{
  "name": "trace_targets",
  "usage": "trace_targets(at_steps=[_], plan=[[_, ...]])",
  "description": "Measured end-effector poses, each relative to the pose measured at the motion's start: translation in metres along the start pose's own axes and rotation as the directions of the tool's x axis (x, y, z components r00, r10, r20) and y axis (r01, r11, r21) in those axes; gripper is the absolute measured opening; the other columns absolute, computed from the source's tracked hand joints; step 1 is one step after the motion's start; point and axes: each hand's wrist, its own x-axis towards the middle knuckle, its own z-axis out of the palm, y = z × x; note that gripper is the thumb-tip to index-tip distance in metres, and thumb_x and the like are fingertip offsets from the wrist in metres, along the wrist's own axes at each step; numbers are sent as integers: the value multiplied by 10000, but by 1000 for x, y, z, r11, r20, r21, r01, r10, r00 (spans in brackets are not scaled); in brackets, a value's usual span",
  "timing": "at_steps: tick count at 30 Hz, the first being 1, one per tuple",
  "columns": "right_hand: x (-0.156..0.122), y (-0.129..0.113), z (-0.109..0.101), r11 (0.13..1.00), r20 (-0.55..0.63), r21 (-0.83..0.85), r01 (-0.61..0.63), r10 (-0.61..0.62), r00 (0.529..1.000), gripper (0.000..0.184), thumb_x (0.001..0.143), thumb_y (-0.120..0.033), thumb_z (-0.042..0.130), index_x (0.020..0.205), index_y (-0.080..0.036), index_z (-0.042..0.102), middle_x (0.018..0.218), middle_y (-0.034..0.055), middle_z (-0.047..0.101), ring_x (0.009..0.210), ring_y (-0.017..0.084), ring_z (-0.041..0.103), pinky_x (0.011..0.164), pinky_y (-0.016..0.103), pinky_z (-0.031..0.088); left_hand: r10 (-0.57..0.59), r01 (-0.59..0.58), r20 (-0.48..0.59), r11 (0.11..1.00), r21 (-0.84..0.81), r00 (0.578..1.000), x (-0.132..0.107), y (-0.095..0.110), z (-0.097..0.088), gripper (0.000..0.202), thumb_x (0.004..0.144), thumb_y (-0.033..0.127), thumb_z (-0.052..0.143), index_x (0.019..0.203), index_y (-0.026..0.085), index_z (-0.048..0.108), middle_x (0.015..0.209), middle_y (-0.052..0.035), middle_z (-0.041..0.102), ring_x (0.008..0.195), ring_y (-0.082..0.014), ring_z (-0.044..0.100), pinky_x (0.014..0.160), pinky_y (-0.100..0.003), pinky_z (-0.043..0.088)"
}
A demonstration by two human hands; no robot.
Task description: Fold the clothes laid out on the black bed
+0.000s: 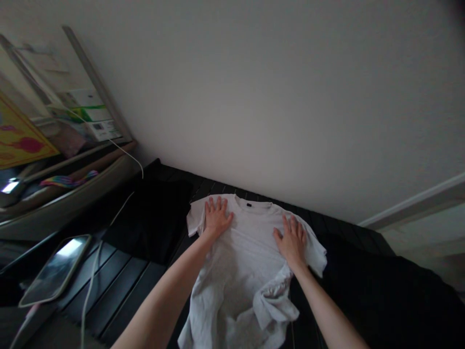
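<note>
A white short-sleeved T-shirt (pixel 250 252) lies spread over a dark slatted surface, its collar and small black neck label towards the wall. My left hand (pixel 218 218) rests flat on the shirt near its left shoulder, fingers apart. Opposite it, my right hand (pixel 291 237) presses flat on the right shoulder area, fingers also spread. The upper part of the shirt is fairly smooth. Lower down, the fabric is wrinkled, and its right side is bunched and folded over. Neither hand grips the cloth.
A phone (pixel 56 271) lies at the left, with a white cable (pixel 95 261) running beside it. Black cloth (pixel 145 223) lies left of the shirt, and more black fabric (pixel 385 291) is at the right. A plain wall (pixel 261 106) rises behind the slatted surface (pixel 119 278).
</note>
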Motion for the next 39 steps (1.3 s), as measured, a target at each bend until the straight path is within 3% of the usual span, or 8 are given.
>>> trace_targets(at_steps=[3,7,15,18,22,29,34,39], plan=[[-4,-4,-9,998,15,-36,43,-42,999,446,937,-336,329,1230,-125,591,1389,185,458,1260,345,387,1007,487,305,14,-14,-24,1000,11,1000,-5,0,-1,619,922,505,365,1446,176,371,1541,-107,303,1431,-391,124,1147,-561,29],[-5,-7,-19,990,125,-26,142,-137,983,411,942,-290,331,1192,-113,605,1143,174,614,1071,280,529,905,398,382,7,-8,-33,1000,-16,999,-11,5,-11,533,964,354,287,1401,68,395,1531,-180,288,1426,-345,182,1155,-509,102],[-80,-20,-56,985,159,62,162,-170,973,535,887,-390,468,1370,-160,464,1456,170,406,1342,345,328,1049,546,271,260,-243,119,960,-141,958,-96,5,-49,378,948,272,369,1262,161,547,1371,-98,536,1292,-228,450,1115,-378,284],[-118,-27,-87,907,195,297,299,-364,911,453,874,-359,467,1299,-214,525,1454,102,420,1353,279,327,1069,453,303,327,-302,182,941,-153,927,-144,-11,-60,484,911,347,464,1371,196,466,1464,-77,442,1383,-281,323,1134,-454,252],[-149,-25,-130,810,274,454,372,-524,807,204,863,-317,464,911,-229,642,1263,78,579,1238,240,450,1030,393,354,301,-285,202,953,-105,932,-186,-42,-70,596,919,454,447,1477,303,302,1570,-25,243,1443,-329,150,1137,-588,146],[-175,42,-169,797,437,479,366,-579,688,192,781,-196,449,706,-215,625,1182,65,638,1158,211,539,1049,413,348,239,-235,173,971,-44,956,-207,-73,-75,551,939,528,387,1467,415,277,1568,53,233,1444,-361,109,1114,-638,124],[-191,67,-180,867,507,390,309,-482,714,324,820,-290,468,529,-222,592,1284,55,624,1277,239,483,1163,475,160,203,-197,116,978,-63,972,-209,-76,-69,534,941,568,358,1444,387,355,1588,-15,182,1450,-313,138,1134,-544,158],[-196,46,-184,893,444,353,278,-422,791,389,907,-439,420,703,-214,662,878,85,733,1017,231,644,1145,469,222,67,-54,149,994,-93,987,-202,-71,-72,512,972,499,317,1448,318,371,1556,-60,282,1447,-291,161,1131,-519,183]])
